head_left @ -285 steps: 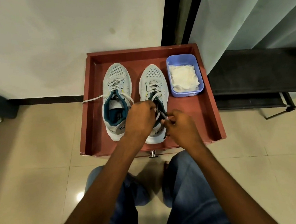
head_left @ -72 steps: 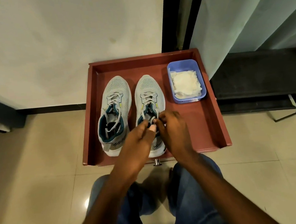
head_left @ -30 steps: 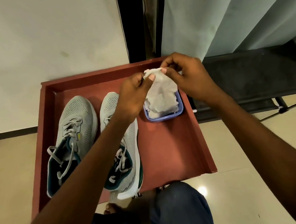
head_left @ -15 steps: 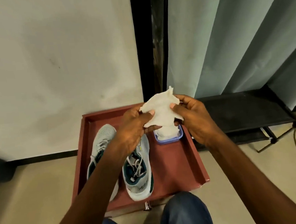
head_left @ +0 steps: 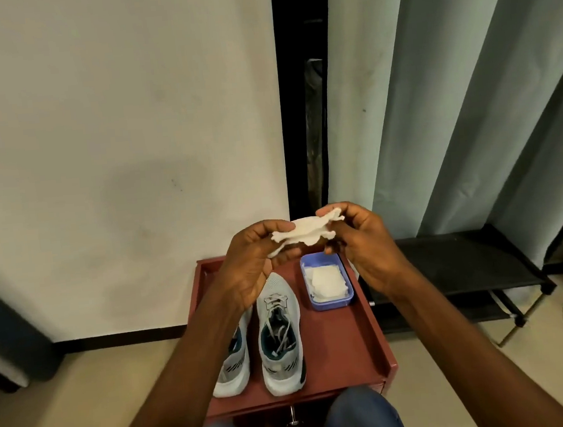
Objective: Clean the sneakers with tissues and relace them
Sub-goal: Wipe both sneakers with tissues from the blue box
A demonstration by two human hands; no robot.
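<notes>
Head view, left hand [head_left: 250, 261] and right hand [head_left: 361, 240] pinching tissue [head_left: 304, 233] edges

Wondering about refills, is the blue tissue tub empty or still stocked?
Stocked: white tissues lie inside the blue tub; how deep the stack goes cannot be told.

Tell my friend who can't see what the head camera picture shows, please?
Two hands, the left hand and right hand, hold a crumpled white tissue up between them. Below, two grey sneakers sit side by side in a red tray, next to a small blue tub of tissues.
</notes>
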